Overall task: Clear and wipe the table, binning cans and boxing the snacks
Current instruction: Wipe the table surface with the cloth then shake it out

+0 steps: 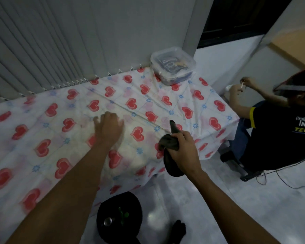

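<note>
As right hand (181, 152) grips cloth (167, 143), corner box (173, 66), floor bin (119, 219), seated person (271, 136).

**Dim room, pale floor**

On my feed, grey vertical blinds (33, 50) run along the far left behind the bench (33, 155), with a plain grey wall panel (139, 32) beside them. A dark-framed window (236, 18) sits far right. The glossy pale tiled floor (209, 199) catches one soft glare.
</note>
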A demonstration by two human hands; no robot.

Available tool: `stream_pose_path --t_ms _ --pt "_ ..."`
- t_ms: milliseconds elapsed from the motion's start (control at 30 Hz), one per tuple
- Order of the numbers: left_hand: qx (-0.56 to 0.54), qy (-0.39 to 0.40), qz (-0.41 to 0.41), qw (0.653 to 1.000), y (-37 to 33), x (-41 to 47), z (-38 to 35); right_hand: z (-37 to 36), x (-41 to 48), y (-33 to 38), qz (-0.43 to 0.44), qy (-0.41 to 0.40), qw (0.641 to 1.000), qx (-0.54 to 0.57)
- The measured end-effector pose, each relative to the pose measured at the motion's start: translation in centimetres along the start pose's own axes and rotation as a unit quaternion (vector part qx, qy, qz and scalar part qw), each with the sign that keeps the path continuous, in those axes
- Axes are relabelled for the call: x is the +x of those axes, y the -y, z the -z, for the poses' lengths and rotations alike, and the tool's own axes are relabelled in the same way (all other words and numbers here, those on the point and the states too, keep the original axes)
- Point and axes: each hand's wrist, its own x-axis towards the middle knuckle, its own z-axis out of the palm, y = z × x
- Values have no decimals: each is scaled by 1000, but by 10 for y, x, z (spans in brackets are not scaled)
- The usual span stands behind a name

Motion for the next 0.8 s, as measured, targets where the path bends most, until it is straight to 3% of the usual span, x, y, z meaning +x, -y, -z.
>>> stream_pose_path --t_ms 67,167,233,300,333,400,567,700,800 --pt "-170 55 -21 984 -26 0 31 17 11 35 13 9 998 55" --pt "-449 235 -17 862 -62 -10 85 44 19 88 25 46 988 142" --pt "-519 302 -33 799 -72 -15 121 63 25 117 22 99 969 226" --pt "-564 286 -42 774 -68 -16 153 84 30 138 32 145 924 354" --pt "-577 267 -45 770 -63 -15 169 95 32 147 34 153 903 400" --pt "-563 231 -59 791 -53 -12 199 112 40 157 44 138 897 418" --pt "-527 147 -85 833 -52 -19 274 148 63 181 121 86 939 309" --pt "-508 101 -95 850 -56 -34 313 189 65 207 178 170 950 194" --pt "-510 70 -82 853 -58 -43 325 208 71 213 191 246 935 169"
